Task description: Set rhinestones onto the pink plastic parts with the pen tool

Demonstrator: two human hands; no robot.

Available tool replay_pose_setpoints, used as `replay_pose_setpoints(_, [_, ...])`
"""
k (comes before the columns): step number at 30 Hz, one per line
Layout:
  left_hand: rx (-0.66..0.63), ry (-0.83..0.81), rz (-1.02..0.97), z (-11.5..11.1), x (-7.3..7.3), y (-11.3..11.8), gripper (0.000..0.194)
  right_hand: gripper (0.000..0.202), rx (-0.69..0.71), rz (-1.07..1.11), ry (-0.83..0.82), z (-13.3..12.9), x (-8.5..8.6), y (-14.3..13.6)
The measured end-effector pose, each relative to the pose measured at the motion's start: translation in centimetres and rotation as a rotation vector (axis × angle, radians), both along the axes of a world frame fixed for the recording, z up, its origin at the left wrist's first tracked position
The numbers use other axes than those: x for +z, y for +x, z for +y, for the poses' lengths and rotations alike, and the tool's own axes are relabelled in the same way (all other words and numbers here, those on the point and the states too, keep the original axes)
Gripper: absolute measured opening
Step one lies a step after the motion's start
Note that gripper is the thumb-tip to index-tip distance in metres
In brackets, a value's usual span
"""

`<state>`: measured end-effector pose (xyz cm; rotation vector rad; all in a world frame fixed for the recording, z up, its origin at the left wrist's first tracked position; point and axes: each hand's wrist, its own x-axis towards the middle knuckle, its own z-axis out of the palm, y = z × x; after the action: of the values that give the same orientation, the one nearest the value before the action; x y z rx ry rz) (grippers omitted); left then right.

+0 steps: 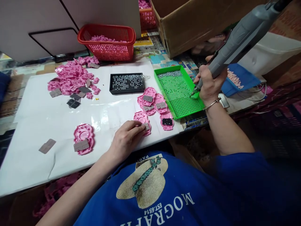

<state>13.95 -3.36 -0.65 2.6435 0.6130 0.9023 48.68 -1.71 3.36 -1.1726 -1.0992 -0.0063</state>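
Note:
My right hand [209, 83] is wrapped round a grey electric screwdriver [240, 39], its tip pointing down over a green perforated screw tray [180, 108] with screws in its holes. My left hand [128, 136] rests at the table's front, fingers pressed on a pink plastic casing [141, 116] with a small grey plate on it. Just beyond, several similar casings, among them one with a grey plate [147, 98] and one with a black plate [167, 121], lie grouped beside the tray. Further left is another pink casing [84, 133] with a grey plate [81, 145] across it.
A pile of pink parts [72, 75] covers the back left, near a red basket [110, 51]. A black screw tray [127, 91] stands mid-table. A loose grey plate [47, 146] lies front left. A cardboard box [188, 26] and blue tray [249, 81] are at right.

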Motion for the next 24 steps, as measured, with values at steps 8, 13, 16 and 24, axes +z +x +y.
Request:
replay_pose_setpoints(8, [-0.006, -0.126, 0.014, -0.1, 0.7, -0.8, 0.019, 0.024, 0.090, 0.053, 0.114, 0.3, -0.5, -0.1])
replay_pose_setpoints(13, [-0.021, -0.168, -0.016, 0.0, 0.6, -1.0, 0.016, 0.030, 0.054, 0.075, 0.101, 0.0, -0.1, -0.2])
replay_pose_setpoints(16, [-0.021, -0.149, -0.030, 0.1, 0.4, -1.0, 0.016, 0.032, 0.054, 0.076, 0.095, 0.0, 0.8, -0.4])
replay_pose_setpoints(24, [0.019, -0.118, -0.048, -0.3, 0.0, -0.8, 0.016, 0.013, 0.134, 0.083, 0.200, -1.8, 4.5, -7.6])
